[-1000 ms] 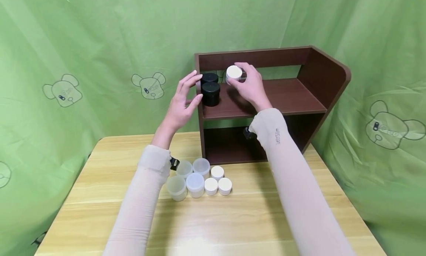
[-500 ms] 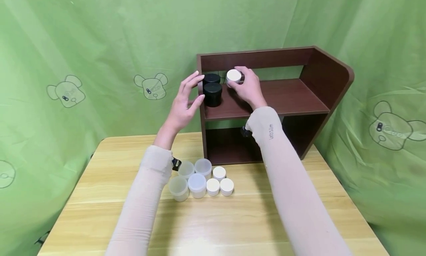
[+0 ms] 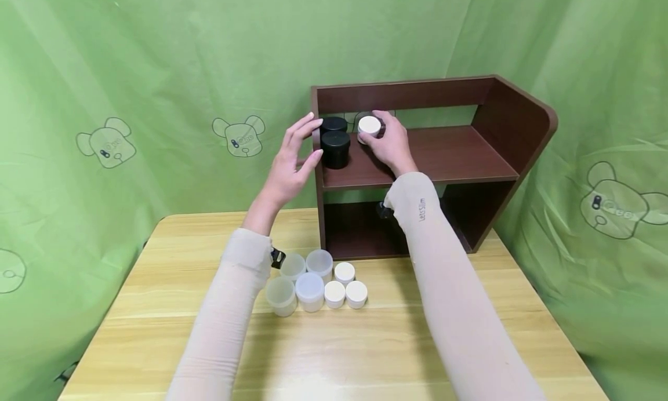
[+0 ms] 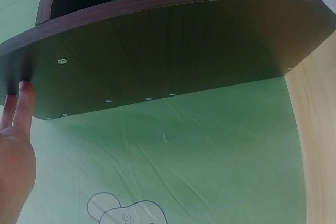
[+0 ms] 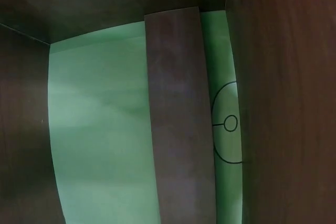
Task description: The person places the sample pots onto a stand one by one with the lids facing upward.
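The small round jar with the white lid (image 3: pixel 369 127) is gripped by the right hand (image 3: pixel 388 146), fingers curled round it, over the upper board of the dark brown wooden shelf (image 3: pixel 469 157) near its left end. Against the picture a second ago, the jar is seen lower and closer to the board, just right of the two black round jars (image 3: pixel 335 141), which stand one behind the other at the shelf's left edge. Whether the jar touches the board cannot be told. The left hand (image 3: pixel 292 163) is kept spread and relaxed, nothing held; its fingertips (image 4: pixel 21 95) are laid against the shelf's left side panel, much as before. On the light wooden table (image 3: pixel 469 343), a cluster of translucent and white-lidded jars (image 3: pixel 315 282) is seen unmoved near the shelf's front left corner.
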The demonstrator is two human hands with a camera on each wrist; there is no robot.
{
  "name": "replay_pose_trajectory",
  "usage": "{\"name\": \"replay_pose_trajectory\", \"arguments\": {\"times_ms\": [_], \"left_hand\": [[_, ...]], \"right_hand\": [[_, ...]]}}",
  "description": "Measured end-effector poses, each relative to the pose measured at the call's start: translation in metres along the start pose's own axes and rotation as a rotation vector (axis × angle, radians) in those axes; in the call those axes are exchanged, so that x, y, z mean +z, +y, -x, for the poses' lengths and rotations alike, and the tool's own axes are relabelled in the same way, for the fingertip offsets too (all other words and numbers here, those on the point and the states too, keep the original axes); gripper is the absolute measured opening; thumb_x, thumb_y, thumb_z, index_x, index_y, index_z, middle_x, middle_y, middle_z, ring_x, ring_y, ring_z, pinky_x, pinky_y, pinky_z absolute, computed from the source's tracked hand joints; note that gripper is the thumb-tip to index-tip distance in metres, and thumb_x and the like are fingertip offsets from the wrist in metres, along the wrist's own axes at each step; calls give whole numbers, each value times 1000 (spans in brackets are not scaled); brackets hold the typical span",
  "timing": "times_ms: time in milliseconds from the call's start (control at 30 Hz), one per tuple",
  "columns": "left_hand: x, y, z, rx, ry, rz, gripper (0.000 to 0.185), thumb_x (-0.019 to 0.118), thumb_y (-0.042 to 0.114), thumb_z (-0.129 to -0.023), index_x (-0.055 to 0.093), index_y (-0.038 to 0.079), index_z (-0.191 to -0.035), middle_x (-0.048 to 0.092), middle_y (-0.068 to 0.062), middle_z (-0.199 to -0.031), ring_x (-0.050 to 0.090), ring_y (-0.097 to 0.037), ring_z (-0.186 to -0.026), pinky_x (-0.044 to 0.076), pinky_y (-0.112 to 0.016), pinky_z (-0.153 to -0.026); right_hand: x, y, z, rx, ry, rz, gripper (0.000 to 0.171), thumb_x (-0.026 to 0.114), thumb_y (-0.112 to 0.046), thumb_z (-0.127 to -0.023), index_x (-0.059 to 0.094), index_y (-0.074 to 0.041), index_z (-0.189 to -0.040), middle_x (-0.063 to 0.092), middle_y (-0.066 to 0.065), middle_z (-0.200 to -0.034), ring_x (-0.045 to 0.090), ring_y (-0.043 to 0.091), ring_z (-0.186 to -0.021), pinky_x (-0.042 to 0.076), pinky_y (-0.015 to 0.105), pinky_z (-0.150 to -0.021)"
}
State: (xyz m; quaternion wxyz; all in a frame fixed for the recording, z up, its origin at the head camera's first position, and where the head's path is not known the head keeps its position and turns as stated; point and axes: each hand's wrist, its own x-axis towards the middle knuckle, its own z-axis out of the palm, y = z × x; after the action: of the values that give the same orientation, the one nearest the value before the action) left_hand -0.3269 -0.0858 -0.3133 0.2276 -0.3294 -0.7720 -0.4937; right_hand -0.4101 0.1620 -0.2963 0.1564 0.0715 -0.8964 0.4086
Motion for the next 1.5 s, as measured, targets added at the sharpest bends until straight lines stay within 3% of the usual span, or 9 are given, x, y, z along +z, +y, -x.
{"name": "replay_pose_trajectory", "arguments": {"times_ms": [200, 367, 733, 1500], "left_hand": [[0, -6, -2, 22, 0, -6, 53, 57, 21, -106, 42, 27, -156, 26, 8, -169, 38, -13, -150, 63, -38, -97], [1, -6, -1, 5, 5, -17, 53, 57, 18, -106, 41, 23, -156, 26, 4, -170, 38, -17, -151, 62, -43, -98], [-4, 25, 5, -12, 3, 17, 50, 53, 12, -106, 41, 12, -155, 26, -6, -169, 36, -22, -153, 59, -56, -101], [-7, 28, 4, -23, 0, 5, 50, 54, 13, -106, 42, 13, -155, 27, -5, -169, 41, -28, -149, 59, -52, -101]], "right_hand": [[0, 2, -1, 30, 5, -27, 61, 74, -24, -96, 50, -10, -151, 52, 14, -155, 46, 30, -144, 37, 43, -123], [3, 3, -2, 45, -6, -41, 60, 74, -25, -96, 52, -11, -150, 51, 12, -156, 46, 30, -143, 38, 43, -122], [7, 2, -3, 52, -27, -25, 61, 71, -27, -99, 49, -13, -154, 45, 9, -161, 40, 28, -149, 34, 41, -126], [7, 0, -3, 52, -69, 7, 62, 66, -26, -102, 43, -14, -158, 44, 14, -161, 42, 30, -146, 36, 44, -125]]}}
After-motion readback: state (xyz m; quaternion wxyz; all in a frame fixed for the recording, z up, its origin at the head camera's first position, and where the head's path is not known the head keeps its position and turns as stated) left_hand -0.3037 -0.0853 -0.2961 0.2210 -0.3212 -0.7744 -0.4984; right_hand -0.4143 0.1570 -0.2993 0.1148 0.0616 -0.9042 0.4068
